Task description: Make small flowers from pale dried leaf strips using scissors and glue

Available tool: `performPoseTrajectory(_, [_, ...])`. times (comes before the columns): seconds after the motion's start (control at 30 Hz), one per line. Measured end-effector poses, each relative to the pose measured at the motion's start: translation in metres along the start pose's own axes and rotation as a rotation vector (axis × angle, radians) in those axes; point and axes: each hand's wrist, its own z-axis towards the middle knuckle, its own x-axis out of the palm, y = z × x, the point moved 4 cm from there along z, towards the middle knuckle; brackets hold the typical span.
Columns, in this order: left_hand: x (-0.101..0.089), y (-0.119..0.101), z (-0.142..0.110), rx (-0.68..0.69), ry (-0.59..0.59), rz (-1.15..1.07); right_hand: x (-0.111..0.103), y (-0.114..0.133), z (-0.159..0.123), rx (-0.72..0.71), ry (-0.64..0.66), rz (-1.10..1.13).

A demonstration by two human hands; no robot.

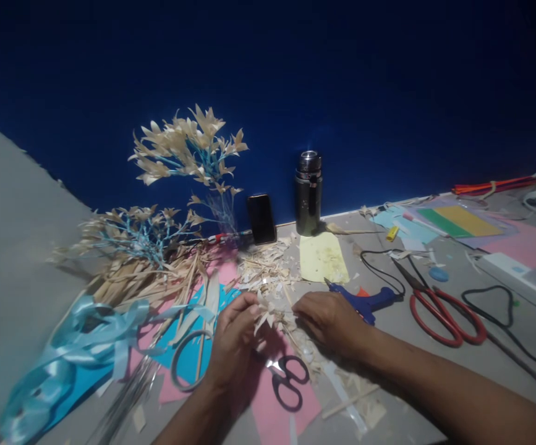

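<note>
- A small pale leaf cluster (266, 316) is pinched at the fingertips of the left hand (233, 346), whose fingers are closed together on it.
- The cluster is located between the two hands, just above the pink paper (277, 414), at the near edge of the heap of pale cuttings (268, 272).
- The right hand (330, 321) is laid palm down just beside the cluster, on its right; the fingertips are directed left toward it. Whether they are closed on a strip or merely resting on the cuttings cannot be told, as the view is dim and blurred there.
- The left hand is in contact with the cluster; the right hand is only near it. The cluster's leaves appear to fan down and to the right, toward the right hand.
- Small black scissors (289, 380) are placed on the pink paper, just below the gap between the hands.
- A blue glue gun (365, 301) is found immediately right of the right hand; red scissors (444, 312) lie further right.
- Light blue ribbon (77, 346) is piled at far left; finished leaf sprays (187, 145) stand by the blue wall (388, 93), with a phone (261, 218) and a flask (308, 193).
</note>
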Motion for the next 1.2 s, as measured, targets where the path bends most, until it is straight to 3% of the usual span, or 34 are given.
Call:
performPoseTrajectory(0.53, [0.009, -0.020, -0.002, 0.113, -0.083, 0.055, -0.001, 0.001, -0.001, 0.055, 0.056, -0.010])
performPoseTrajectory(0.77, [0.008, -0.012, 0.000, 0.089, 0.038, 0.115, -0.011, 0.013, 0.001, 0.060, -0.036, 0.202])
performPoseTrajectory(0.87, [0.007, -0.010, 0.001, 0.166, 0.087, 0.217, -0.017, 0.024, 0.001, 0.073, -0.063, 0.352])
performPoseTrajectory(1.07, [0.003, -0.009, 0.004, 0.311, 0.233, 0.447, -0.022, 0.034, -0.001, -0.082, -0.219, 0.445])
performPoseTrajectory(1.2, [-0.001, -0.007, 0.002, 0.312, 0.235, 0.433, -0.025, 0.036, -0.001, -0.103, -0.289, 0.505])
